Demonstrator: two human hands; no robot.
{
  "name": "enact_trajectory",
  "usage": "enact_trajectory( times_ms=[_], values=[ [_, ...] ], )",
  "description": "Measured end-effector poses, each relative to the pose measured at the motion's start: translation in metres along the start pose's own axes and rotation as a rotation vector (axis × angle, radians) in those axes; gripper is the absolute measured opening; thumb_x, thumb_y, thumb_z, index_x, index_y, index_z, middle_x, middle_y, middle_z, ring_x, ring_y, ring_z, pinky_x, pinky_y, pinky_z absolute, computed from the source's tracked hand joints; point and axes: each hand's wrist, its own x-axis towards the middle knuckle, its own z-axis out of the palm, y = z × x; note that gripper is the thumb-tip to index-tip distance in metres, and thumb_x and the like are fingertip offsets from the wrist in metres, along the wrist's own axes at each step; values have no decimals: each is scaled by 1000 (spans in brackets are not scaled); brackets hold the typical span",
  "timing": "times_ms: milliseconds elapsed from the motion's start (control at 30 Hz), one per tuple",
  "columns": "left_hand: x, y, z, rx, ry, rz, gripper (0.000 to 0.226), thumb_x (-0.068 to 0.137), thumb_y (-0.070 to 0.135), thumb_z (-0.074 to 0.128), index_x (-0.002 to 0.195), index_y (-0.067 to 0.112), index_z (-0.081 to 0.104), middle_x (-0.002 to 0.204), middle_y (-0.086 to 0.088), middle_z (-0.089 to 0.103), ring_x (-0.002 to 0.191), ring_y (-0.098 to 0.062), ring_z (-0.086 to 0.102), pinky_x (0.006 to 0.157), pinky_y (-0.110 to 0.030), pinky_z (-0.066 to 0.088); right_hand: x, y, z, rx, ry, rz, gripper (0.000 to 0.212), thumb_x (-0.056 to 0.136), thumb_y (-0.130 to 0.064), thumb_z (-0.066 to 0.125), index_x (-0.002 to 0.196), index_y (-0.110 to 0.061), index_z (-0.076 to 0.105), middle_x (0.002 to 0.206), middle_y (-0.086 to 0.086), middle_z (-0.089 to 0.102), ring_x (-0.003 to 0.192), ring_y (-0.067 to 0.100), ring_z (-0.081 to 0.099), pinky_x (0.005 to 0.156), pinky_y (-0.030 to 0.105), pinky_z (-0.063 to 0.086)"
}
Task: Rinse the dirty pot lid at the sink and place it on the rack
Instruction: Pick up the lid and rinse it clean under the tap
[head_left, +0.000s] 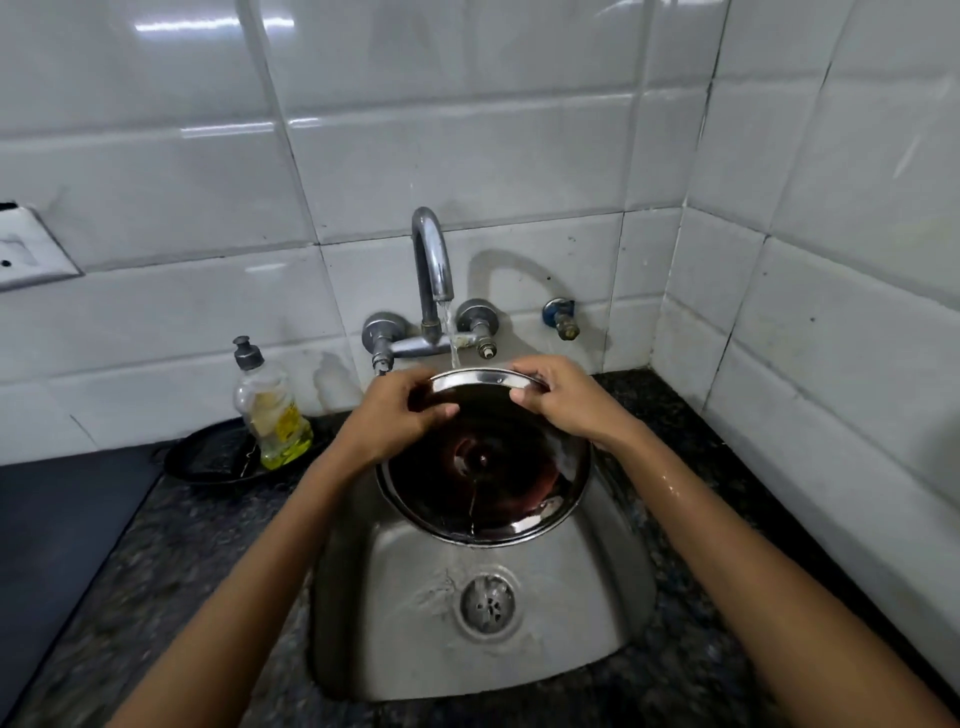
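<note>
Under running tap, shiny wet lid (483, 467) tilted.

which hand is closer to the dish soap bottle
Left. The left hand grips the lid's rim on the side facing the soap bottle; the right hand grips the far side.

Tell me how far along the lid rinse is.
Done: the tap is running. In hand: the left hand and right hand hold the pot lid tilted by its far rim over the sink, water running down it. Left: finishing the rinse and racking it; no rack is in view.
</note>
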Motion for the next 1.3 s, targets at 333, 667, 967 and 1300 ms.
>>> enact_trajectory(
  times_ms=[333,667,967,1300],
  values=[
    [-13,34,-35,34,229,32,2,79,12,67,80,14,66,69,-3,63,69,-15,56,67,-27,44,-13,-17,-24,98,69,-29,52,68,-26,74,116,-20,57,121,7,65,114,18,59,103,45,44],
    [-12,59,-65,4,396,32,28,81,12,64,58,20,50,56,2,46,59,-15,42,58,-28,34,-12,-29,-25,359,202,17,26,79,4,64,79,-22,61,81,-5,64,83,10,60,82,26,49],
    [-10,79,-81,-1,459,91,27,82,12,63,62,26,52,58,10,49,58,-5,45,57,-19,35,-1,-53,-41,339,329,-40,13,79,2,61,90,-3,66,79,10,61,78,20,57,77,32,49],
    [-8,92,-90,18,503,140,38,83,12,62,56,32,44,56,11,46,55,-3,42,51,-8,32,6,-69,-52,302,372,-61,22,79,1,60,76,-20,64,76,4,62,81,18,59,80,34,51]
  ],
)
